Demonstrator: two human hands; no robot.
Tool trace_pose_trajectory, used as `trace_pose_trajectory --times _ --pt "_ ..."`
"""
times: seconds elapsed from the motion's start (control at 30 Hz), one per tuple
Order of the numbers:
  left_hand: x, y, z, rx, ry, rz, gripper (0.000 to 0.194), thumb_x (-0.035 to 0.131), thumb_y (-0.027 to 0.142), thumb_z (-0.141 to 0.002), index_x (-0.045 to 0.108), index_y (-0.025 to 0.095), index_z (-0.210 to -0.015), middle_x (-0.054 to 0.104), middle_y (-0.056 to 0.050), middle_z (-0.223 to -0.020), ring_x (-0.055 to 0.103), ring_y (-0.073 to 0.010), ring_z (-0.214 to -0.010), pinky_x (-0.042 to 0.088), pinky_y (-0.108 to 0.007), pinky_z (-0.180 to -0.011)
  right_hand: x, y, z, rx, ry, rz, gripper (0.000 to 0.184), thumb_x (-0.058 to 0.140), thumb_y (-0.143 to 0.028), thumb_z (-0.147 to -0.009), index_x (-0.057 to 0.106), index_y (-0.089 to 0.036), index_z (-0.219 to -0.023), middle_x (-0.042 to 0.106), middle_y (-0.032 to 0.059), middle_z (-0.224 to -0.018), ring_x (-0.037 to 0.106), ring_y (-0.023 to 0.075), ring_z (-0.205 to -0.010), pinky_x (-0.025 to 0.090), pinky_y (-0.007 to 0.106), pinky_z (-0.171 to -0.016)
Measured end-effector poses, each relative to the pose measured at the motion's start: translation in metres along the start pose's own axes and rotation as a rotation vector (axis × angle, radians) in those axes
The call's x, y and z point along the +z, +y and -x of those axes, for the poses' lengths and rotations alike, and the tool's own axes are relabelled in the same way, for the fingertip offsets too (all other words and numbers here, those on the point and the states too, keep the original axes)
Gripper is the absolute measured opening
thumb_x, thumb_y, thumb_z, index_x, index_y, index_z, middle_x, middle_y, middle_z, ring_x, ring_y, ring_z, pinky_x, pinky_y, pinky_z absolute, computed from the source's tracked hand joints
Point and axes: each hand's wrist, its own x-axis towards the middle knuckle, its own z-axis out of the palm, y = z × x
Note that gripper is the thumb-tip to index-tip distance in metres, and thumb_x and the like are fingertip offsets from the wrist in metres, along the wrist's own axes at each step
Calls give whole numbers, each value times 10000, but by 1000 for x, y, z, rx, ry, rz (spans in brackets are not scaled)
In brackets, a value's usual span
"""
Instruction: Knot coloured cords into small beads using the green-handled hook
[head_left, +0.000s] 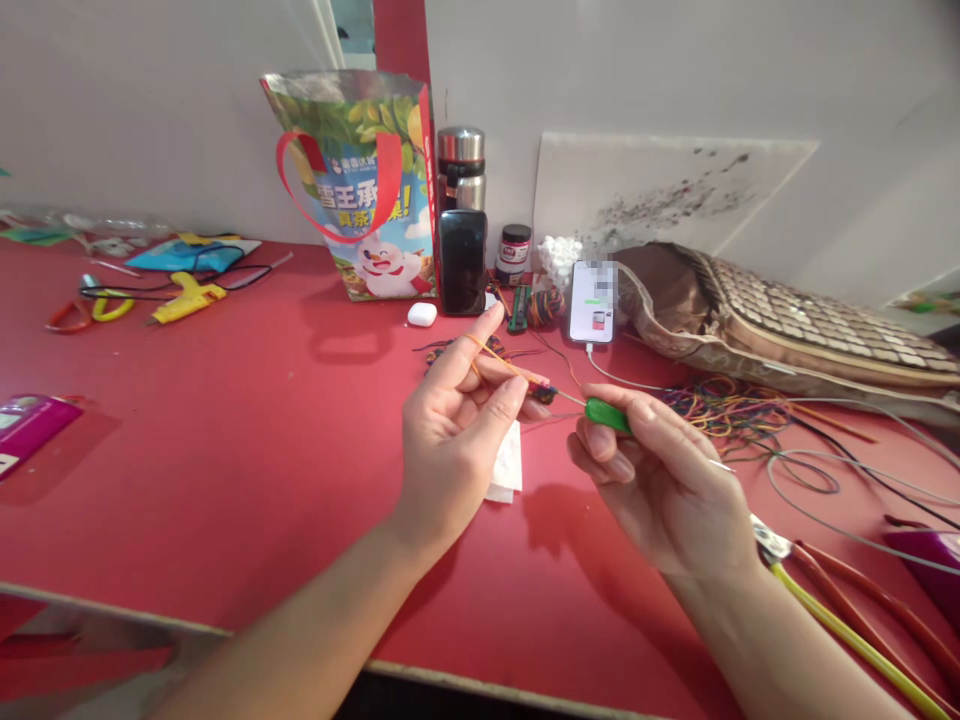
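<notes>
My left hand (463,420) is pinched around a small dark multicoloured crochet piece (541,391), thumb on top. Over its raised index finger runs an orange strand of yarn (491,352), stretched down to the piece. My right hand (660,460) grips the green handle of a crochet hook (607,415). The hook's thin metal shaft points left and meets the crochet piece; its tip is hidden there. Both hands are above the red table, close together. Beneath my left hand lies a white paper (508,468), partly covered.
Behind the hands stand a black phone (463,262), a lit phone (592,302) on a cable, and a bag (382,200). Tangled yarn (724,410) lies at right, near red-and-yellow-handled pliers (772,545). A yellow glue gun (187,298) and scissors (90,308) lie at left.
</notes>
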Motion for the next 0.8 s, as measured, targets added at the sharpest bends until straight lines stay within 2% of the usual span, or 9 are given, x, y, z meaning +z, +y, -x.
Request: trace_pose_trajectory --times 0.23,0.6,0.8 --pt "-1 1 -1 -8 2 -39 397 772 199 -958 785 307 -1341 787 12 -869 749 -127 -710 648 -243 -739 -1 -1 0 -20 30 11 176 900 -347 -823 912 -216 -940 704 35 -622 472 74 -514 424 248 -538" --pt "-2 -2 0 -10 -7 -44 417 761 188 -966 777 329 -1358 791 16 -887 759 -128 -742 652 -253 -755 0 -4 -1 -42 21 23 167 910 -331 -821 909 -207 -933 709 39 -615 544 74 -538 439 203 -519" --pt "-2 -2 -3 -6 -13 -68 431 747 154 -952 780 303 -1355 792 9 -885 751 -128 -719 652 -264 -743 -1 -3 0 -73 25 61 161 905 -333 -836 909 -205 -932 705 47 -626 586 96 -570 432 203 -510"
